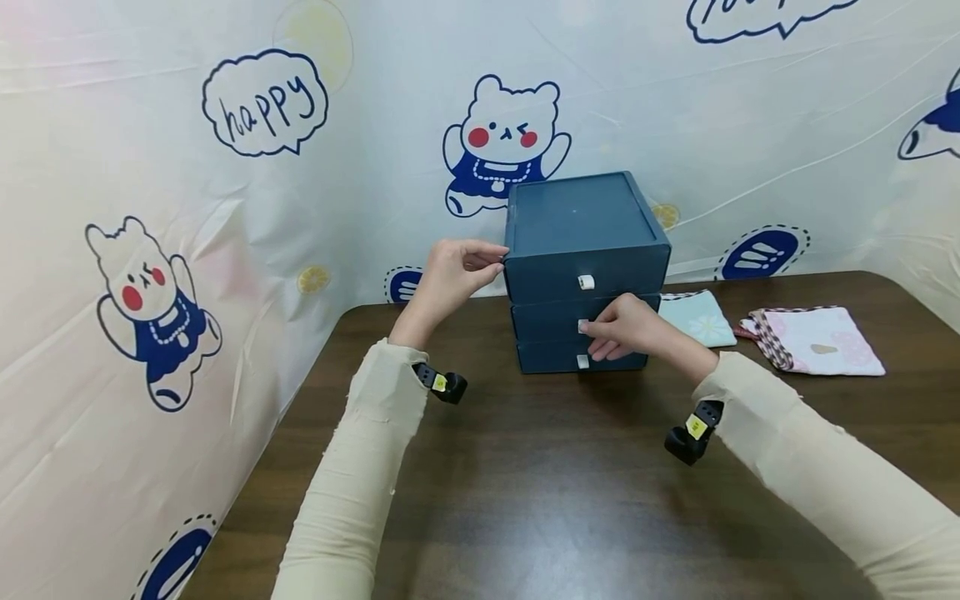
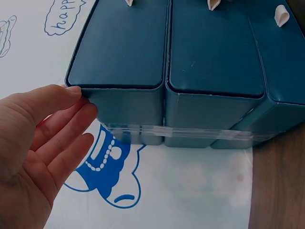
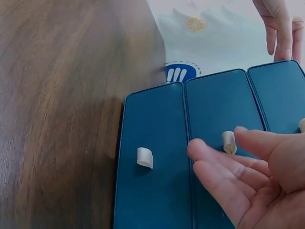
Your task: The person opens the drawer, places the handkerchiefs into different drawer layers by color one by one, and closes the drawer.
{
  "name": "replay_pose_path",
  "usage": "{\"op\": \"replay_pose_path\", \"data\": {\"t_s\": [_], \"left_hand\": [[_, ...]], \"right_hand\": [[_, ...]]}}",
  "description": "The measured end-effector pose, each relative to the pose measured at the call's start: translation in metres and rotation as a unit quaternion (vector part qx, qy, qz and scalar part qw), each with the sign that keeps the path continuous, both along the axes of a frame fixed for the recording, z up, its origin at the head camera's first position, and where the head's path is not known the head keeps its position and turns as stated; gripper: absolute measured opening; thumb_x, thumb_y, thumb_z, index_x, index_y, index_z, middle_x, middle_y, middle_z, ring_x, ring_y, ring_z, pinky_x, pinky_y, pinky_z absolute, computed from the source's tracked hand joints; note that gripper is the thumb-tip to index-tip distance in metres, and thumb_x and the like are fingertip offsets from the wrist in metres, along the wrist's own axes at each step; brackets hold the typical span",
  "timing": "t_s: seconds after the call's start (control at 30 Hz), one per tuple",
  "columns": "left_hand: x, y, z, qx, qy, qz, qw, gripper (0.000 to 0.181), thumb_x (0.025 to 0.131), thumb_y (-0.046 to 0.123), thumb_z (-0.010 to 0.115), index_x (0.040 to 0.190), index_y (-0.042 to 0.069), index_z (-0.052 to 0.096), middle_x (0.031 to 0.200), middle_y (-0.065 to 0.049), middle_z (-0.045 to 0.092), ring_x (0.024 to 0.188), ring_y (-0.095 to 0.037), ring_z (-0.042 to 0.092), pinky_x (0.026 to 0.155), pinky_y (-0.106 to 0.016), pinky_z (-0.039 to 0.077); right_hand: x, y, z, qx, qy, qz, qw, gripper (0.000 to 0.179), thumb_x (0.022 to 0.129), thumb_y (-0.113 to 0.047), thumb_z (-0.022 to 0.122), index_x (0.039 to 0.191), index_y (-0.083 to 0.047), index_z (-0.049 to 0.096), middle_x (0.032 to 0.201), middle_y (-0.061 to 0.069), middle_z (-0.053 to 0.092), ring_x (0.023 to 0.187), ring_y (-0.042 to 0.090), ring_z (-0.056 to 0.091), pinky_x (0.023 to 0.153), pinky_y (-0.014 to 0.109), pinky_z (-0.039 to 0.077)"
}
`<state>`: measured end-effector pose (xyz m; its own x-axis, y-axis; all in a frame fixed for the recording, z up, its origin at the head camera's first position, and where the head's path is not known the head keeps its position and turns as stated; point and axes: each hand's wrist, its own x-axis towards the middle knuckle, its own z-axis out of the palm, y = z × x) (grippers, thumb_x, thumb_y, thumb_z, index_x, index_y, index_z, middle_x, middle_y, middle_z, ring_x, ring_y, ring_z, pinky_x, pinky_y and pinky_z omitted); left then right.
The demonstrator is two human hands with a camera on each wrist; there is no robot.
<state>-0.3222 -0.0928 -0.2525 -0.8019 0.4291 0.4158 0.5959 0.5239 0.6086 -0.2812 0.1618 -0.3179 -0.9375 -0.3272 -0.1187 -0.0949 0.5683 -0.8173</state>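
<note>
A dark blue drawer box (image 1: 588, 273) with three stacked drawers stands on the table, each front bearing a small pale pull tab. My left hand (image 1: 459, 275) touches the upper left front corner of the box, thumb tip at the front edge and fingers beside the side wall. At the middle drawer is my right hand (image 1: 626, 327), its thumb and fingers spread about the white pull tab (image 3: 229, 142) without closing on it. The lowest drawer's tab (image 3: 145, 157) shows beside the fingers. All three drawer fronts look pushed in.
Right of the box lie a folded light-blue cloth (image 1: 697, 318) and a folded white-and-pink cloth (image 1: 821, 342) with a checked edge. Clear tape (image 2: 181, 132) runs across the box's side. A printed curtain (image 1: 375, 125) hangs behind and left of the brown table (image 1: 525, 483).
</note>
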Motion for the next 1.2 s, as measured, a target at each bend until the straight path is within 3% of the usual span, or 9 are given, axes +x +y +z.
{"op": "replay_pose_path", "data": {"t_s": [0.47, 0.67, 1.2], "left_hand": [[0.002, 0.002, -0.002, 0.008, -0.004, -0.006, 0.9999, 0.022, 0.085, 0.007, 0.065, 0.107, 0.005, 0.068, 0.101, -0.007, 0.067, 0.084, -0.013, 0.064, 0.075, -0.024, 0.052], [0.002, 0.0, -0.001, 0.009, -0.007, -0.006, 0.9999, 0.023, 0.085, 0.006, 0.065, 0.107, 0.005, 0.068, 0.102, -0.007, 0.067, 0.084, -0.014, 0.064, 0.075, -0.025, 0.052], [0.0, 0.0, 0.001, 0.009, -0.012, -0.003, 0.9999, 0.023, 0.085, 0.004, 0.064, 0.107, 0.003, 0.068, 0.101, -0.009, 0.067, 0.085, -0.016, 0.064, 0.078, -0.026, 0.052]], "right_hand": [[0.007, -0.001, -0.005, -0.001, -0.002, -0.003, 1.0, 0.032, 0.094, -0.017, 0.053, 0.096, 0.012, 0.066, 0.076, 0.014, 0.068, 0.073, 0.027, 0.067, 0.066, 0.036, 0.055], [0.018, -0.002, -0.004, 0.004, 0.007, 0.019, 0.9998, 0.03, 0.094, -0.016, 0.054, 0.093, 0.011, 0.067, 0.075, 0.012, 0.068, 0.068, 0.022, 0.067, 0.062, 0.031, 0.055], [0.049, -0.004, -0.003, 0.0, 0.034, 0.031, 0.9989, 0.024, 0.092, -0.015, 0.056, 0.085, 0.005, 0.068, 0.075, 0.013, 0.068, 0.065, 0.022, 0.066, 0.06, 0.03, 0.055]]}}
